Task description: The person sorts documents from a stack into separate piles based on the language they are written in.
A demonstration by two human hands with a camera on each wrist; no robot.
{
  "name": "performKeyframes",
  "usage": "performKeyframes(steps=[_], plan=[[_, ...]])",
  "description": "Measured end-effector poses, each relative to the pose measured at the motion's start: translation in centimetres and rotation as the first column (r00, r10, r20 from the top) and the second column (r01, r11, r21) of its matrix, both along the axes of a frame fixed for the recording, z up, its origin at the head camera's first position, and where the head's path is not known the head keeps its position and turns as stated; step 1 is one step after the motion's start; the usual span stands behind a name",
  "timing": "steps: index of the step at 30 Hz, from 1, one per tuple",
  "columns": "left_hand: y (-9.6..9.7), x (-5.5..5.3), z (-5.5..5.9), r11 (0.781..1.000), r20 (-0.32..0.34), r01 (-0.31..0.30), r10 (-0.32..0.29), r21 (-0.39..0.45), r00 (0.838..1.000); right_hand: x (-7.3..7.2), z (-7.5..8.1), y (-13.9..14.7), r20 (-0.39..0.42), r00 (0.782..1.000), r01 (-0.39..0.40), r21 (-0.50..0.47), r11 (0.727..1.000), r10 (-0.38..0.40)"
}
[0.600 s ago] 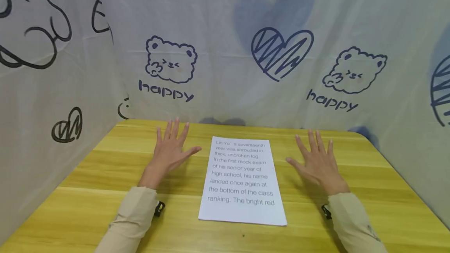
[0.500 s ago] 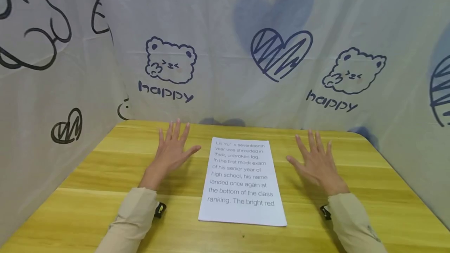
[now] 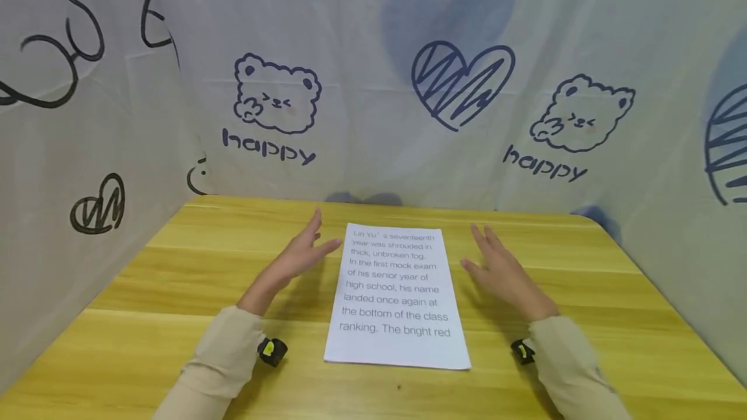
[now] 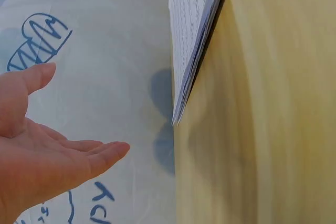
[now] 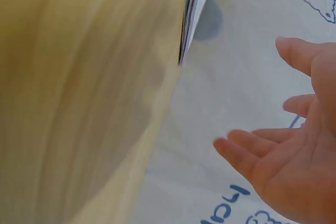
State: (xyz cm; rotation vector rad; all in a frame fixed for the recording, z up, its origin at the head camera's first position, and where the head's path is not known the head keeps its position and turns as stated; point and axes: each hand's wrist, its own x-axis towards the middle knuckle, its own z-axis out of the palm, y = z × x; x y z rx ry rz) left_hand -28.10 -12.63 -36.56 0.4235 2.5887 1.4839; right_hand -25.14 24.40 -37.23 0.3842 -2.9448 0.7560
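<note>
Left hand (image 3: 294, 258) and right hand (image 3: 506, 273), fingers (image 4: 109, 157) loosely extended, empty, flank the paper stack (image 3: 397, 297). I judge it's turned for reading.

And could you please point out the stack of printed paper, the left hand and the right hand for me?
Stack of printed paper (image 3: 395, 297), head view: middle of its top sheet.
Left hand (image 3: 294, 258), head view: middle of the hand.
Right hand (image 3: 506, 273), head view: back of the hand.
</note>
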Motion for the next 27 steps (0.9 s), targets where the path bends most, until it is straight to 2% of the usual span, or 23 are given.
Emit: performKeyframes(steps=[2, 4, 8, 13, 19, 23, 27], plan=[[0.4, 0.0, -0.1, 0.999, 0.049, 0.011, -0.013, 0.044, 0.999, -0.1, -0.3, -0.4, -0.004, 1.000, -0.018, -0.014, 1.000, 0.018], [0.8, -0.1, -0.2, 0.998, 0.067, 0.016, -0.021, 0.065, 0.998, -0.3, -0.5, -0.6, 0.009, 1.000, -0.029, -0.053, 0.998, 0.030], [1.4, -0.2, -0.8, 0.998, 0.093, 0.014, -0.020, 0.058, 0.996, -0.8, -1.0, -1.0, 0.083, 0.996, -0.007, -0.145, 0.989, 0.019], [1.8, -0.5, -1.7, 0.999, 0.127, 0.009, -0.015, 0.048, 0.992, -1.6, -1.5, -1.0, 0.154, 0.988, 0.030, -0.201, 0.979, 0.001], [1.7, -1.7, -2.6, 0.999, 0.203, -0.026, 0.018, 0.037, 0.979, -2.7, -2.1, -1.0, 0.255, 0.967, 0.060, -0.292, 0.955, 0.018], [1.6, -2.4, -3.0, 0.996, 0.268, -0.062, 0.044, 0.060, 0.962, -3.5, -2.5, -1.4, 0.306, 0.951, 0.066, -0.301, 0.951, 0.031], [1.5, -2.9, -3.5, 0.996, 0.289, -0.056, 0.034, 0.069, 0.957, -4.1, -2.8, -1.8, 0.336, 0.941, 0.062, -0.282, 0.957, 0.038]])
